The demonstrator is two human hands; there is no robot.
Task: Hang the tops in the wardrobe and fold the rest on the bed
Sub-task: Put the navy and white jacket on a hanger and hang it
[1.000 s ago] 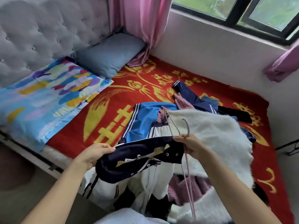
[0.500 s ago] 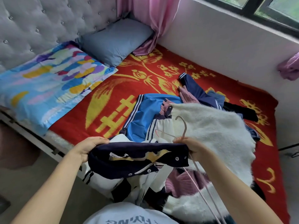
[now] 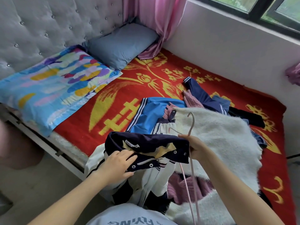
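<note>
Two hands on the navy-collared jacket point(image 3: 146, 141) over the near edge of the bed point(image 3: 113, 101): my left hand point(image 3: 116, 166) grips the collar front, my right hand point(image 3: 195, 148) pinches its right end together with the pink hanger point(image 3: 192, 125), so I'm mid-hanging, and next a hanger arm should slip inside the neck.

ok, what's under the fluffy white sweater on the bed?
A pink knit pokes out from under the white sweater at its near side, denim at its right edge. The rest beneath is covered, so cannot tell.
</note>
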